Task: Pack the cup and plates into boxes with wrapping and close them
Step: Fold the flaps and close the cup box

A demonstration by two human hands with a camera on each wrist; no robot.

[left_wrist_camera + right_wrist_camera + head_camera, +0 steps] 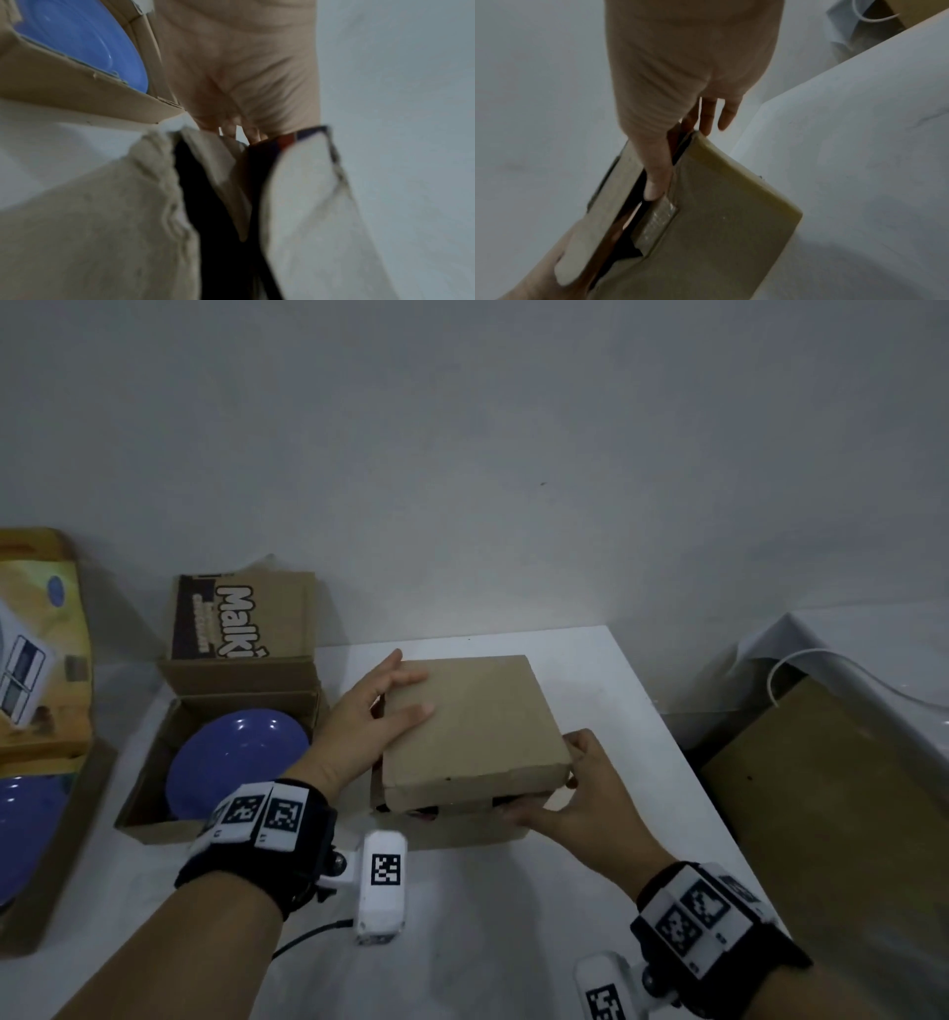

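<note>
Both forearms, each wearing a black wrist strap with white coded blocks, are reaching forward from the bottom of the head view onto the white table (642, 711), which is carrying everything. Next in size, the flat brown box (472, 737) is sitting at the table's middle with its lid (477, 711) lowered but not fully seated; a dark gap is showing along the near edge, so the closing step looks unfinished. To its left an open carton (169, 762) is holding a blue plate (236, 762), with its printed flap (241, 618) standing up behind, and a second blue plate (20, 834) is lying in another carton at the far left edge. The left hand (369, 726) is resting flat on the lid's left side, fingers straight and apart. The right hand (580, 788) is gripping the box's near right corner, and the right wrist view shows its thumb (654, 178) pressing at the slot between flap and wall, with the other fingers behind the corner. What the box contains cannot be seen. The cardboard looks light, thin and easily creased, while any crockery inside would be heavy and breakable, so holding low at opposite corners and pressing the lid evenly seems wisest.
</note>
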